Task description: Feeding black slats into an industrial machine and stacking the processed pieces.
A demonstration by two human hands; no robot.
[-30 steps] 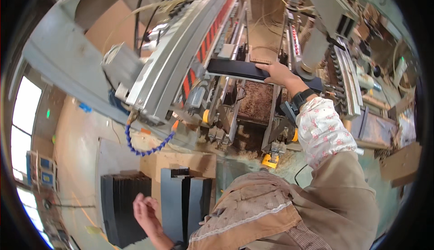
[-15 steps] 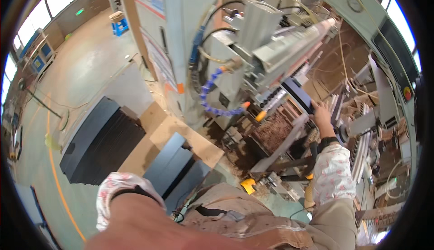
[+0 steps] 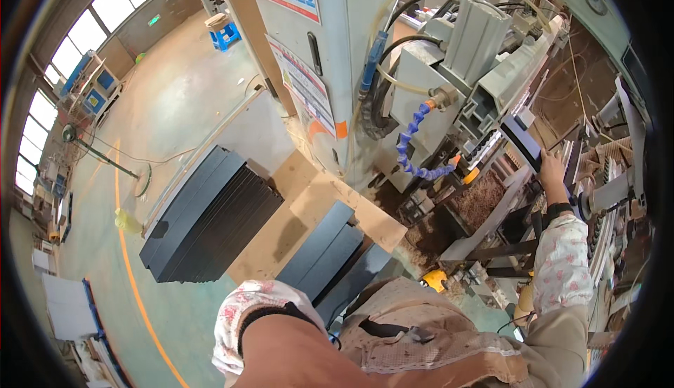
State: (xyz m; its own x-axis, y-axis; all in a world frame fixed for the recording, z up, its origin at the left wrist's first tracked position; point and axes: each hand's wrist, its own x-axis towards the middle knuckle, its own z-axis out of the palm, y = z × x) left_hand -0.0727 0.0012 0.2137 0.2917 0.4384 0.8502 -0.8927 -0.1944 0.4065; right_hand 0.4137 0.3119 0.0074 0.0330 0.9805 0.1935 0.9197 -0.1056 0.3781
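The right hand point(image 3: 552, 172) reaches up and to the right into the woodworking machine point(image 3: 449, 86), its fingers laid against the lower end of a dark panel point(image 3: 521, 142) that sits tilted on the machine's feed bed just under the grey aluminium rail point(image 3: 523, 72). Whether the fingers wrap the panel's edge or only press on it cannot be told. A black band circles that wrist above a floral sleeve point(image 3: 562, 261). The left hand is out of the picture; only its forearm point(image 3: 295, 353) shows at the lower edge, so its state cannot be told.

Just left of the panel hangs a blue segmented coolant hose point(image 3: 414, 149) with an orange tip, beside black and clear tubing. Below the machine lies a bed of wood shavings point(image 3: 477, 202). On a plywood board point(image 3: 309, 205) at the person's feet rests a short stack of dark panels point(image 3: 330, 254), and well apart to the left, on the concrete floor point(image 3: 168, 107), lies a larger stack of dark panels point(image 3: 210, 216). An orange line point(image 3: 130, 261) runs across the floor.
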